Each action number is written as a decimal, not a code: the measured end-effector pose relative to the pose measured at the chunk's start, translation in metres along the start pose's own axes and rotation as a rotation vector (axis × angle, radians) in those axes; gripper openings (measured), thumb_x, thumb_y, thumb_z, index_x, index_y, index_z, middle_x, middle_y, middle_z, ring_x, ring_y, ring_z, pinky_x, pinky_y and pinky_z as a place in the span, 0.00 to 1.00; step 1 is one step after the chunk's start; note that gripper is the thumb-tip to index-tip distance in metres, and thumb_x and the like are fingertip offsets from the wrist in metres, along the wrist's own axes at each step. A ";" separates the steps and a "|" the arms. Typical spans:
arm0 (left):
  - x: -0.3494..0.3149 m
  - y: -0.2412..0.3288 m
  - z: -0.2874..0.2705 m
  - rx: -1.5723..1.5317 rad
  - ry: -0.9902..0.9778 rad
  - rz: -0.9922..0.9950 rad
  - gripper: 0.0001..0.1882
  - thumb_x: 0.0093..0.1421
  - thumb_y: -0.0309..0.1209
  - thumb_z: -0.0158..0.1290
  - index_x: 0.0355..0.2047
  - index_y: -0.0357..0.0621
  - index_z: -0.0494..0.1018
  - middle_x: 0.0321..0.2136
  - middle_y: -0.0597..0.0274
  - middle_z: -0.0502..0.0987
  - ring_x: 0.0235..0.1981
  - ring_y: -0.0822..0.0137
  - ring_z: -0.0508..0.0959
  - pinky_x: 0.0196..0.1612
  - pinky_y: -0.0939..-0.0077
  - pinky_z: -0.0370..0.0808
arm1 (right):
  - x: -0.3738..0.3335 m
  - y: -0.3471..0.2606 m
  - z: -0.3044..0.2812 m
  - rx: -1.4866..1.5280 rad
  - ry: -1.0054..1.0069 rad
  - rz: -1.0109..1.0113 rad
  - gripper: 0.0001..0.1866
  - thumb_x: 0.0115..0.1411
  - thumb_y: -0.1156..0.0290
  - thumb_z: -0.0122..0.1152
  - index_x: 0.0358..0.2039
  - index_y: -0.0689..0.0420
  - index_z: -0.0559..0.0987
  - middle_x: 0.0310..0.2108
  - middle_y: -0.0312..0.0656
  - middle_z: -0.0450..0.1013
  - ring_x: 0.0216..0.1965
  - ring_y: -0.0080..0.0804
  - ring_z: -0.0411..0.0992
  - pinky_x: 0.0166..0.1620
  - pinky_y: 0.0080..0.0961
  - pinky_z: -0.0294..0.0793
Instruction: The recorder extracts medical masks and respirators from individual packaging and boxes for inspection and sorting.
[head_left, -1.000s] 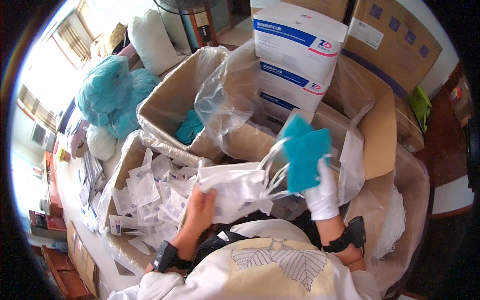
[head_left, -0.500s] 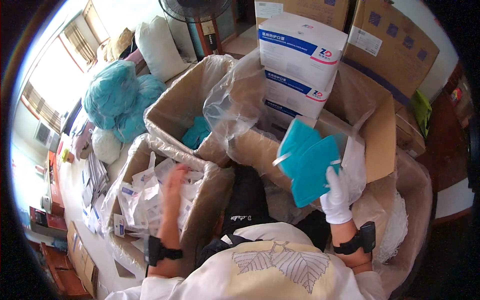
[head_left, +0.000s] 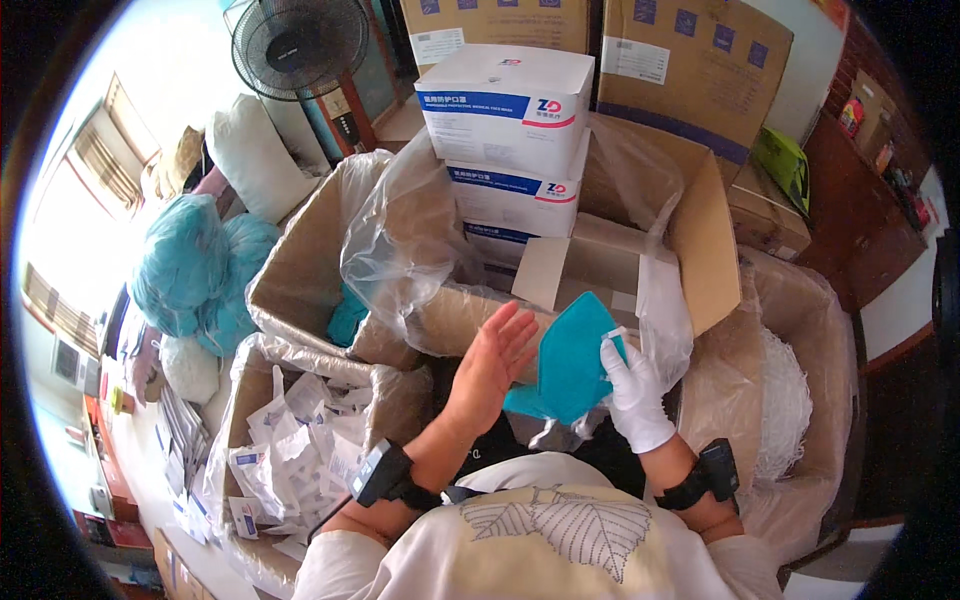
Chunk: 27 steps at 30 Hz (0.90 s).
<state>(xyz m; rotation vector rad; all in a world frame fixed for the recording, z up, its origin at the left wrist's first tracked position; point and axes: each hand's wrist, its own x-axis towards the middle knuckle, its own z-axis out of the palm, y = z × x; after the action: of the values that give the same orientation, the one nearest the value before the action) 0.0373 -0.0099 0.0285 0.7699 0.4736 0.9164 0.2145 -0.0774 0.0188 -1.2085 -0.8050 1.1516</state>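
Note:
My right hand (head_left: 636, 396), in a white glove, grips teal folded face masks (head_left: 578, 360) by their right edge, in front of my chest. They overlap, so I cannot tell exactly how many there are. Just left of the masks my bare left hand (head_left: 492, 362) is raised with its fingers stretched out and nothing in it. At the lower left, a lined carton (head_left: 402, 400) is heaped with small white printed packets (head_left: 300, 430). Straight ahead, an opened white box (head_left: 600, 270) stands inside a large carton (head_left: 708, 235).
White printed boxes (head_left: 505, 115) are stacked in the large carton. Teal masks (head_left: 348, 315) lie in another lined carton (head_left: 285, 285). White elastic cords (head_left: 785, 405) fill a bag at right. Bagged teal masks (head_left: 185, 260) and a fan (head_left: 300, 48) stand at far left.
My left hand has come out of the carton of packets and moved right, up beside the masks. The masks have turned in my right hand. The view has swung to the right.

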 end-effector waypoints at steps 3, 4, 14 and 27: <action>-0.006 -0.057 -0.030 0.296 -0.099 -0.074 0.32 0.61 0.52 0.30 0.58 0.43 0.48 0.57 0.57 0.53 0.57 0.65 0.54 0.58 0.72 0.50 | -0.002 0.023 0.007 -0.006 -0.149 0.246 0.20 0.61 0.56 0.41 0.41 0.60 0.71 0.33 0.37 0.70 0.35 0.25 0.67 0.42 0.23 0.66; -0.012 -0.069 -0.013 0.416 -0.044 -0.638 0.34 0.59 0.55 0.31 0.57 0.42 0.51 0.54 0.56 0.57 0.55 0.65 0.58 0.56 0.73 0.54 | -0.008 0.119 -0.020 0.210 -0.089 0.590 0.21 0.61 0.55 0.41 0.42 0.59 0.70 0.34 0.37 0.71 0.35 0.27 0.69 0.41 0.23 0.68; -0.019 -0.151 -0.082 0.927 -0.565 -1.064 0.37 0.55 0.61 0.35 0.46 0.37 0.67 0.43 0.53 0.71 0.45 0.65 0.68 0.50 0.73 0.62 | -0.049 0.149 -0.102 -0.109 -0.145 0.739 0.24 0.58 0.51 0.44 0.42 0.60 0.70 0.35 0.40 0.72 0.34 0.27 0.70 0.37 0.25 0.70; -0.008 -0.137 -0.069 0.607 -0.514 -1.162 0.32 0.57 0.54 0.41 0.51 0.38 0.61 0.45 0.54 0.67 0.48 0.64 0.65 0.52 0.71 0.60 | -0.015 0.098 -0.135 0.140 0.341 0.572 0.30 0.52 0.42 0.50 0.45 0.53 0.66 0.37 0.37 0.66 0.35 0.26 0.64 0.23 0.19 0.64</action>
<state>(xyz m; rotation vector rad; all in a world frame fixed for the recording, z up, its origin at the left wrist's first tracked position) 0.0590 -0.0416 -0.1198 1.0331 0.6246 -0.5337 0.3136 -0.1335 -0.1036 -1.5120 -0.1118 1.3750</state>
